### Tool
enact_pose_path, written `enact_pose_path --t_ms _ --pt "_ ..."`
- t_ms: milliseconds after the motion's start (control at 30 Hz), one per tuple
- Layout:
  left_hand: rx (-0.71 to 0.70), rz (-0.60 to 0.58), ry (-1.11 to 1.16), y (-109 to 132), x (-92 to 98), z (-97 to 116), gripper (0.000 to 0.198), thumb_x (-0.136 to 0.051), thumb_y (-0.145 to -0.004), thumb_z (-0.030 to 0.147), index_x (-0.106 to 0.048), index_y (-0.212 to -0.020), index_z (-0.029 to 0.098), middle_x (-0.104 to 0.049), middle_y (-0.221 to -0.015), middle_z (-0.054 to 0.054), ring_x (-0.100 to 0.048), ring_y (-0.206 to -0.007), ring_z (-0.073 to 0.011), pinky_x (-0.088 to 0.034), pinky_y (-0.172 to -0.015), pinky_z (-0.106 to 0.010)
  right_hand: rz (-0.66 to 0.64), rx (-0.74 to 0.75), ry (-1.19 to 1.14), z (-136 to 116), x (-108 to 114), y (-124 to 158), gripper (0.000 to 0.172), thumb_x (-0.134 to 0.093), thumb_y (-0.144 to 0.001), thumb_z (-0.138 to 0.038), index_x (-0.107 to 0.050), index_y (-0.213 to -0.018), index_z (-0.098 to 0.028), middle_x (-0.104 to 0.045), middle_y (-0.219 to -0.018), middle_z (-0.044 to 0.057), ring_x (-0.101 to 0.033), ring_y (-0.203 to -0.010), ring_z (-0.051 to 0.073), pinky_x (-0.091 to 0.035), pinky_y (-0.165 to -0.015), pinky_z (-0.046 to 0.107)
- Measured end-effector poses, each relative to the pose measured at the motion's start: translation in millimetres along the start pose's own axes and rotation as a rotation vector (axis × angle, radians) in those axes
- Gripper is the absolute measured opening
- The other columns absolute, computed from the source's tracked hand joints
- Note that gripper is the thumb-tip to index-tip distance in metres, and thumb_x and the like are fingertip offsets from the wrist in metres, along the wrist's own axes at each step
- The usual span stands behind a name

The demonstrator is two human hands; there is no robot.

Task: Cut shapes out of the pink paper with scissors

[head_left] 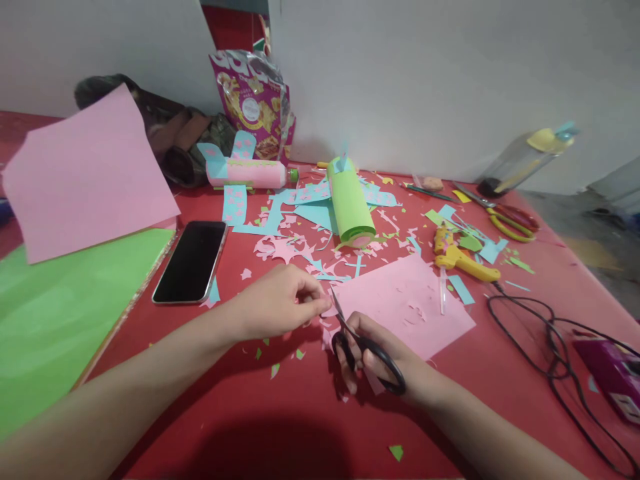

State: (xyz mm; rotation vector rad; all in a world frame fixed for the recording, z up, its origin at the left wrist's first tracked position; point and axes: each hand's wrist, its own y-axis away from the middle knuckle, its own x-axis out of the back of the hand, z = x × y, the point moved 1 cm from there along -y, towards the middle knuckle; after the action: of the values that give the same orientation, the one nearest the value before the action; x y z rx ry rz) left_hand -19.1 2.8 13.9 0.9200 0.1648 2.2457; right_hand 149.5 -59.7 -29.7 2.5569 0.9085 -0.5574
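My right hand (395, 347) grips a pair of scissors (383, 360) by the black handles, fingers through the loops, with the blades pointing up and left. My left hand (280, 300) is pinched at the blade tips on a small piece of pink paper (331, 309), mostly hidden by the fingers. Right beside the scissors lies a pink sheet (400, 300) with tiny cuttings on it. Beyond the hands rests a green paper-wrapped cylinder (349, 203) with light blue wings. A pink-wrapped bottle (253, 173) with blue fins lies to its left.
Paper scraps (287, 250) litter the red table (280, 427). A phone (191, 262), green sheets (85, 300) and a large pink sheet (90, 173) lie left. At right are a yellow glue gun (463, 261), its black cord, pliers (510, 220) and a clear bottle (520, 160). A snack bag (255, 107) stands behind.
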Motion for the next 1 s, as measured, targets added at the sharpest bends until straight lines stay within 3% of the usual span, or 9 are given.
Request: enact_pose_path --t_ms 333,533,1000 --pt "0.005 -0.015 0.059 0 0.2 -2 0.032 -0.041 -0.076 0.034 -0.053 -0.054 0.015 -0.055 -0.047 0.001 -0.051 -0.045 -0.0099 -0.036 -0.047 -0.019 0.013 0.022 -0.005 4 1 0 0.035 -0.056 -0.072 -0.045 -0.033 -0.077 -0.02 -0.049 -0.059 -0.005 -0.051 -0.049 0.01 -0.042 -0.052 0.03" --pt "0.014 -0.039 0.188 -3 -4.9 -5 0.033 -0.045 -0.075 0.039 -0.051 -0.054 0.015 -0.05 -0.047 0.002 -0.05 -0.046 -0.0099 -0.036 -0.049 -0.02 0.014 0.043 -0.047 4 1 -1 0.034 -0.057 -0.072 -0.045 -0.035 -0.076 -0.019 -0.047 -0.067 -0.003 -0.052 -0.053 0.01 -0.042 -0.05 0.027" --pt "0.052 -0.002 0.385 -4 -13.6 -1 0.026 -0.048 -0.074 0.029 -0.048 -0.052 0.014 -0.047 -0.046 0.004 -0.043 -0.043 -0.0075 -0.035 -0.05 -0.021 0.011 0.082 -0.057 6 4 -2 0.03 -0.054 -0.075 -0.043 -0.038 -0.079 -0.019 -0.048 -0.074 -0.001 -0.053 -0.056 0.009 -0.037 -0.051 0.024"
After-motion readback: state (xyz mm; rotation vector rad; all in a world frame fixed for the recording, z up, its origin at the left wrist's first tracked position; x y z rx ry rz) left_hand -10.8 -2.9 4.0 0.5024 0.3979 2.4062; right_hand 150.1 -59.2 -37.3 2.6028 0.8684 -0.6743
